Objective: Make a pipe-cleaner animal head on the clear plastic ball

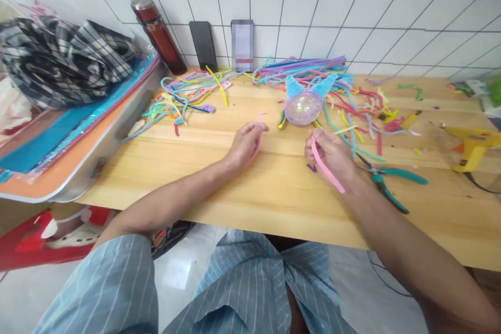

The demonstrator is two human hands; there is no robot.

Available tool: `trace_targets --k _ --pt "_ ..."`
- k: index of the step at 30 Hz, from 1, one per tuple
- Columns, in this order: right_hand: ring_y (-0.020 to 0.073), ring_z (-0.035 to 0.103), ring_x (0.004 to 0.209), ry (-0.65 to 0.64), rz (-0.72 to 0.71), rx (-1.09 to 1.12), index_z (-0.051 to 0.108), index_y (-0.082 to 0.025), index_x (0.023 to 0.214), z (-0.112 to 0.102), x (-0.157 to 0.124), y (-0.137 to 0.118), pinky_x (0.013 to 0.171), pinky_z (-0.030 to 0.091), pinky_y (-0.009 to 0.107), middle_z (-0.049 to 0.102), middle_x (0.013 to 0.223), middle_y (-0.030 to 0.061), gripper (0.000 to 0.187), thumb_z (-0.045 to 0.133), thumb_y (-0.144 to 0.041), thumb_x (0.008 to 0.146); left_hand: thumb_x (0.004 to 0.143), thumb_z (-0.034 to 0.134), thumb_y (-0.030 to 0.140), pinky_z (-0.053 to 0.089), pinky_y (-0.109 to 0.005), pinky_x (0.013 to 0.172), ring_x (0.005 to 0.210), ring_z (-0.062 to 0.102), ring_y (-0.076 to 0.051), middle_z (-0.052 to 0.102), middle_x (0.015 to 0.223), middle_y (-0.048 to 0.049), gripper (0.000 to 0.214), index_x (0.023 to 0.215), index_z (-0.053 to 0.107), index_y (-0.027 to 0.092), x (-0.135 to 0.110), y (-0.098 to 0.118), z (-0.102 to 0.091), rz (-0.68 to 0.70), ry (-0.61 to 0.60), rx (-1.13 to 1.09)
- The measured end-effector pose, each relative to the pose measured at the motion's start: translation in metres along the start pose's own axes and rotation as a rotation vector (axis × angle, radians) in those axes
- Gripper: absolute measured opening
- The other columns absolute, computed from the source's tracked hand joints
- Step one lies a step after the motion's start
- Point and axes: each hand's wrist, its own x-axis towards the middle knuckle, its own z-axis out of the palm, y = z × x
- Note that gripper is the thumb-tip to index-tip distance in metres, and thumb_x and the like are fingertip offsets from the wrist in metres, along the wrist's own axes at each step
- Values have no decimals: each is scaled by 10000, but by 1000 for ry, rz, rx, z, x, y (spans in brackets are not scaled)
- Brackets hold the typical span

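Observation:
Over the wooden table (250, 188), my left hand (248, 143) is closed around a pink pipe cleaner, whose ends show above and below the fingers. A second length of pink pipe cleaner (327, 168) hangs from my right hand (332, 147), pinched between thumb and fingers. Whether the two pink lengths are separate pieces I cannot tell. Just beyond my right hand sits a clear round ball (304, 107) with a lilac rim and two blue pipe-cleaner ears (324, 85). Green-handled pliers (391, 173) lie open beside my right wrist.
Loose coloured pipe cleaners (188, 94) spread along the back, with a bundle (305, 67) near the wall. Two phones (203, 46) and a red thermos (159, 36) lean there. A yellow glue gun (469, 146) lies right; a tray (84, 167) with plaid cloth (62, 62) stands left.

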Motion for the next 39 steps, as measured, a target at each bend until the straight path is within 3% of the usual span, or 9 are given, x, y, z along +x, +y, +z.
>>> trace_targets --k 4,9,12,17,19,27,30,34,39 --pt "76 431 468 -32 63 -26 724 -214 865 -8 5 5 405 309 222 604 606 -53 539 1015 -585 604 935 742 335 156 -229 465 446 238 -58 295 584 111 168 917 660 190 46 35 -11 106 37 -25" --pt "70 448 487 -47 60 -42 740 -200 849 -3 -3 14 411 275 213 669 654 -17 548 998 -625 619 996 714 393 280 -245 524 504 401 -48 558 814 54 223 1035 569 228 81 60 -25 189 319 79" --pt "73 486 503 -51 42 6 730 -209 815 -1 -5 12 425 306 209 696 692 -12 578 1019 -647 574 964 698 350 251 -256 506 496 353 -53 526 760 66 175 1003 596 214 52 47 -19 218 248 111" --pt "82 447 470 -71 -56 -12 768 -226 864 0 -8 10 438 291 224 562 546 -63 561 998 -679 626 844 811 544 275 -251 533 545 382 -75 515 658 66 404 955 696 173 -26 6 16 33 -442 323" --pt "82 447 482 -84 -90 -49 784 -222 876 2 -12 11 448 302 230 580 565 -56 551 988 -679 646 819 832 595 302 -249 570 576 402 -73 562 673 52 458 884 681 168 -40 -6 26 14 -547 327" --pt "135 584 588 -219 -70 -147 752 -228 827 13 -24 17 554 498 296 678 724 -14 401 944 -570 741 874 778 663 300 -251 541 539 401 -66 634 713 23 511 804 656 171 -42 -22 15 12 -585 244" --pt "121 527 546 -191 -58 -205 697 -228 787 12 -26 18 498 425 275 617 681 -29 386 907 -553 783 898 781 637 334 -252 583 601 440 -79 632 740 15 486 848 694 161 -48 -22 12 117 -572 280" --pt "87 365 479 -140 -107 -388 646 -230 780 10 -30 13 459 264 250 488 557 -66 420 859 -586 845 893 845 562 341 -245 574 615 439 -80 598 763 40 422 969 673 184 -47 -22 13 365 -369 220" --pt "102 428 544 -163 -182 -490 614 -233 776 14 -35 12 488 293 255 604 638 -24 477 838 -645 864 875 869 576 286 -257 515 555 388 -74 601 759 42 436 967 676 196 -36 -23 10 422 -395 244"
